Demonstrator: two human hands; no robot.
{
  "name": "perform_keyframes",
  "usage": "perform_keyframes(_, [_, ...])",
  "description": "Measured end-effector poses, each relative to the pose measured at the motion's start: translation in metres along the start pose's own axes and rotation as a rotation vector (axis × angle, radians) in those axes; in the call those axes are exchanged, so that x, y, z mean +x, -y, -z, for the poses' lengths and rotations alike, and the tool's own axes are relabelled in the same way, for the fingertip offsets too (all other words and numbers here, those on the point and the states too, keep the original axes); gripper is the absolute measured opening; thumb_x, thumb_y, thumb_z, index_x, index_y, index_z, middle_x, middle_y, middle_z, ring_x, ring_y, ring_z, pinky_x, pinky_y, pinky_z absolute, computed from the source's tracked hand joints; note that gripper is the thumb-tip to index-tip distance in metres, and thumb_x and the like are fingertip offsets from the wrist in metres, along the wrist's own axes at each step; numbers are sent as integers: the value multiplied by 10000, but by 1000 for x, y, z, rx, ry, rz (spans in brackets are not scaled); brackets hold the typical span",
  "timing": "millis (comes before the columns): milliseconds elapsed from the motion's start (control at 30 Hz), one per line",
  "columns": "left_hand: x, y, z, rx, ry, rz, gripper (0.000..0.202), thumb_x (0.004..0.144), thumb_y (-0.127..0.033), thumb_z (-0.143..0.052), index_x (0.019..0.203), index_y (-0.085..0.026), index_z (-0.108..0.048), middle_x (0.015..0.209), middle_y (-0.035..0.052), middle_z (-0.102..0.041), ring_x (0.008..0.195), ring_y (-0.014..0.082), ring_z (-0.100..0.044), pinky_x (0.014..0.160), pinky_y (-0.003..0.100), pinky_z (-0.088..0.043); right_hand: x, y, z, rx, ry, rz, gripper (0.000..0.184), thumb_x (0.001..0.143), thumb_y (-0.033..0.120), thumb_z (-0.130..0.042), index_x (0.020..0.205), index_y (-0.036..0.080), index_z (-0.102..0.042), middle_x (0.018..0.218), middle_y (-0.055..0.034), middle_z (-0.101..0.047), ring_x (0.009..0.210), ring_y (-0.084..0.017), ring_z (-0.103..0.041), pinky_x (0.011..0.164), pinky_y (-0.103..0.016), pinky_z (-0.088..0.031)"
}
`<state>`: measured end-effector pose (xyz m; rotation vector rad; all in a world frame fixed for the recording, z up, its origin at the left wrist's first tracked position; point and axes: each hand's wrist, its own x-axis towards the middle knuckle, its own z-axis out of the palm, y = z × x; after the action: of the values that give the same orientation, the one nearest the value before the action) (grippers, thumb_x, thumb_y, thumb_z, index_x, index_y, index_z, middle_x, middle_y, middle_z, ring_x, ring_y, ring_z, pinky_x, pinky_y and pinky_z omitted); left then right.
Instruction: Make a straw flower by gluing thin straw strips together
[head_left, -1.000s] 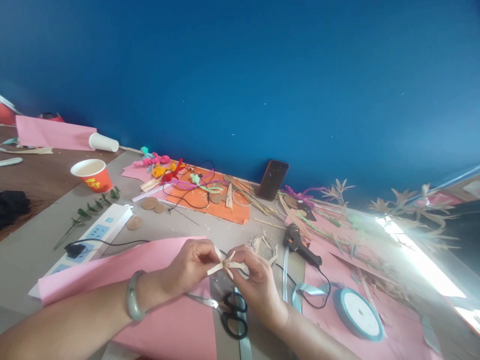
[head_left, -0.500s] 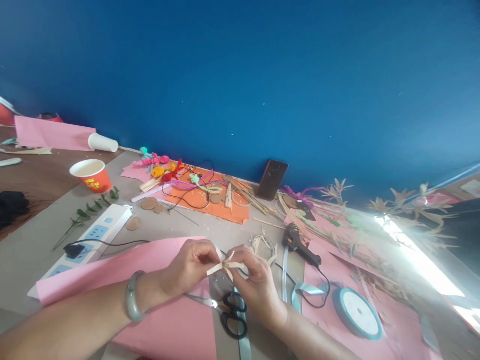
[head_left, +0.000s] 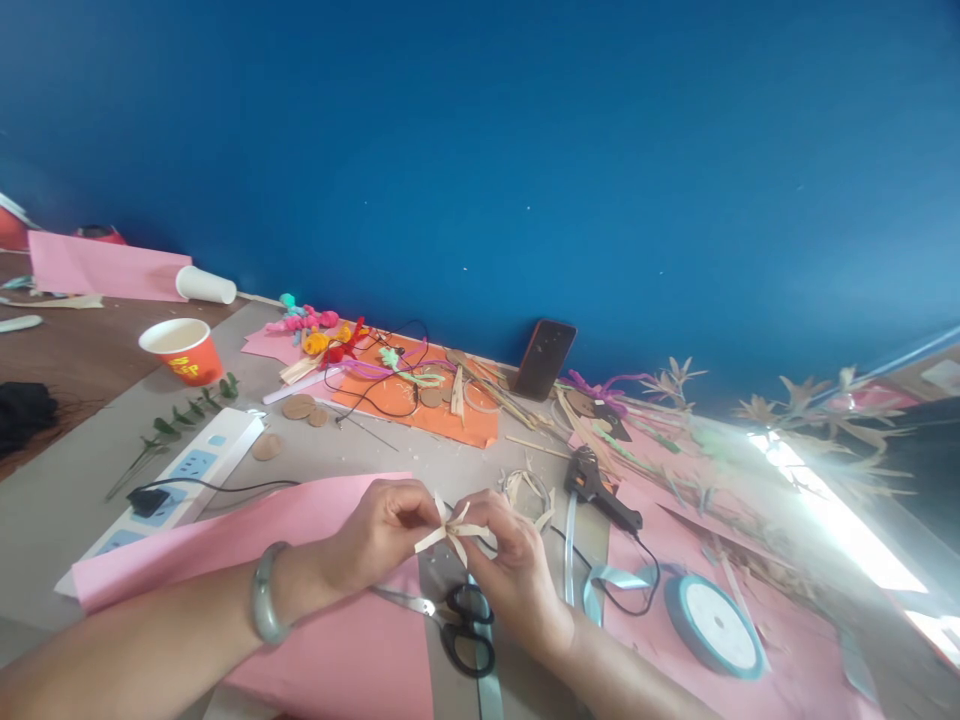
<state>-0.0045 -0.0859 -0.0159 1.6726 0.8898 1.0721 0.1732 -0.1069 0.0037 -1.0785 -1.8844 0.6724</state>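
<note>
Between my two hands is a small pale flower (head_left: 451, 530) with several narrow, strip-like petals spread like a star. My left hand (head_left: 390, 530) pinches it from the left, with a bracelet (head_left: 268, 592) on that wrist. From the right, the thumb and fingers of my right hand (head_left: 514, 560) close on its other side. Just below lie scissors (head_left: 466, 625) with black handles, partly over a light blue ribbon (head_left: 489, 690). A large sheet of pink paper (head_left: 337, 640) lies under my left forearm.
A glue gun (head_left: 600, 490) and a ribbon roll (head_left: 716, 625) lie to the right. On the left are a power strip (head_left: 180, 490), a green sprig (head_left: 176, 420) and a paper cup (head_left: 184, 352). A phone (head_left: 545, 360) leans on the blue wall, beside orange paper (head_left: 450, 425).
</note>
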Motion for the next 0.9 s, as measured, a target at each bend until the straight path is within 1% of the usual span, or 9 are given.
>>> perform_keyframes(133, [0, 1, -1, 15, -5, 3, 100, 738, -172, -708, 641, -151, -693, 606, -1, -613, 570, 89, -522, 556, 176, -393, 0, 0, 0, -8, -3, 15, 157, 774, 59, -612, 779, 215, -610, 778, 1, -640, 739, -158, -609, 723, -291, -432])
perform_keyframes(300, [0, 2, -1, 24, -19, 4, 112, 731, -100, -674, 630, -146, -681, 607, -5, -609, 570, 83, -515, 550, 170, -379, 0, -1, 0, -24, -17, 30, 166, 771, 57, -616, 798, 221, -617, 790, 4, -645, 748, -157, -611, 731, -290, -427])
perform_keyframes(500, [1, 2, -1, 26, -17, 13, 125, 750, -200, -700, 635, -152, -686, 610, -8, -582, 577, 85, -497, 566, 184, -375, -2, -4, -4, -27, -53, 0, 159, 764, 67, -629, 797, 222, -622, 795, 1, -646, 758, -165, -610, 712, -287, -431])
perform_keyframes(600, [2, 2, 1, 14, -4, 39, 112, 726, -176, -710, 627, -147, -666, 618, -13, -568, 594, 90, -497, 576, 192, -371, -2, -4, -6, -12, -65, -17, 150, 762, 76, -635, 804, 219, -626, 801, -5, -647, 765, -169, -615, 715, -289, -438])
perform_keyframes(733, [3, 2, 2, -71, -2, 123, 111, 726, -121, -671, 625, -142, -633, 616, -20, -557, 597, 94, -508, 578, 197, -382, -1, 0, -5, 10, -68, -25, 137, 759, 98, -651, 830, 214, -632, 815, -17, -652, 776, -176, -620, 717, -288, -453])
perform_keyframes(800, [3, 2, 2, -132, 0, 146, 118, 743, -136, -660, 631, -140, -626, 614, -18, -553, 588, 96, -514, 569, 199, -394, 0, 1, -5, 16, -65, -24, 133, 763, 104, -649, 839, 213, -635, 825, -22, -655, 781, -177, -620, 716, -287, -460])
perform_keyframes(900, [3, 2, 2, -198, 0, 157, 126, 751, -203, -689, 659, -137, -635, 633, -7, -564, 605, 106, -534, 574, 206, -417, 1, 3, -4, 13, -60, -31, 126, 777, 109, -639, 848, 213, -635, 839, -29, -655, 794, -179, -619, 720, -288, -465])
